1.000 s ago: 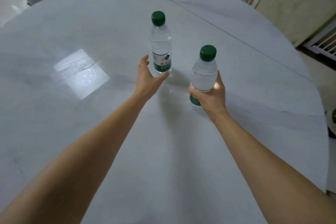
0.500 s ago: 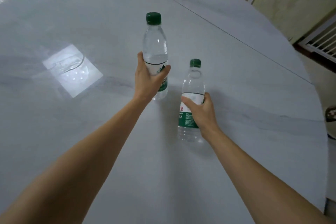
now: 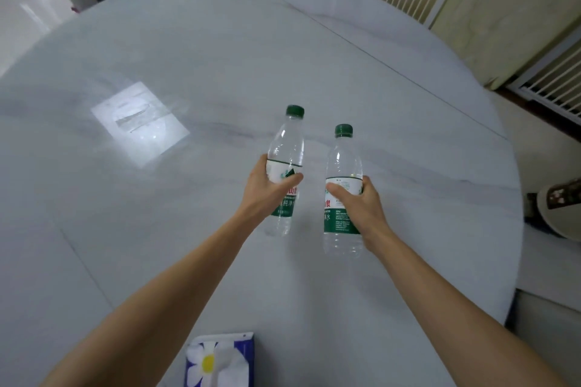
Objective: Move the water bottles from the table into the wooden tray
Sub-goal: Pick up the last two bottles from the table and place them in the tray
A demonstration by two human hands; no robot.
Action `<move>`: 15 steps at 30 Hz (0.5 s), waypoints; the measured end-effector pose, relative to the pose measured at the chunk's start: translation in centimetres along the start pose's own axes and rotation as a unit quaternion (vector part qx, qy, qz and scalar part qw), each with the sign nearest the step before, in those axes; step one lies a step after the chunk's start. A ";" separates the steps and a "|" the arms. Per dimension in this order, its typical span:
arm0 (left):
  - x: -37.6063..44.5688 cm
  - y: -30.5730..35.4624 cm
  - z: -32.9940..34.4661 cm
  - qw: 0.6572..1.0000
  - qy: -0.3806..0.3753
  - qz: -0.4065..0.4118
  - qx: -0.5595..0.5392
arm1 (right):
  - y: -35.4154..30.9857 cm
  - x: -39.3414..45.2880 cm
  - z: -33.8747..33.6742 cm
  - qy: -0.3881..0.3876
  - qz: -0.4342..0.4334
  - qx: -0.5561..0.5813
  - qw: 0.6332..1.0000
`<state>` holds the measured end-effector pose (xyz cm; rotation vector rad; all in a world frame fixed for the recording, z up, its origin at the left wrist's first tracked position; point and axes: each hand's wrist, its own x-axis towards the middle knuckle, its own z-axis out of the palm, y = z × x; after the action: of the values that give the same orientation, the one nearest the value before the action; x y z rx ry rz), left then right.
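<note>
Tissue pack (image 3: 220, 360) nearest you, at tabletop (image 3: 125, 229) near edge. Beyond pack: your right hand (image 3: 361, 204), grip closed round label of right bottle (image 3: 343, 192), upright. Just left of that bottle: your left hand (image 3: 267, 188), grip closed round left bottle (image 3: 285, 173), cap tilted right. Both bottles over tabletop; contact with it unclear.

Two bottles side by side over counter (image 3: 220, 56): left bottle (image 3: 284, 166) in left hand (image 3: 267, 190); right bottle (image 3: 342, 192) in right hand (image 3: 361, 204); tissue pack (image 3: 220, 358) at near edge.
</note>
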<state>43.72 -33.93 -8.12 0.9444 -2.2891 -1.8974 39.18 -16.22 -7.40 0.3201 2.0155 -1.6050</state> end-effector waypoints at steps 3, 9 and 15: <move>-4.4 0.5 -1.3 0.999 -0.025 -0.023 -0.025 | 0.1 -4.3 -0.2 -0.001 0.009 0.005 1.000; -13.2 0.9 -3.6 0.994 -0.037 -0.050 -0.089 | 1.4 -11.6 0.1 -0.030 -0.006 0.004 1.000; -21.8 -0.6 -5.8 0.992 0.015 -0.056 -0.116 | 3.0 -16.0 1.3 -0.118 -0.021 0.005 0.993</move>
<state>64.08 -29.14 0.51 1.0818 -1.9807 -2.1186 54.21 -14.43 -1.37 0.0864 1.8454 -1.5959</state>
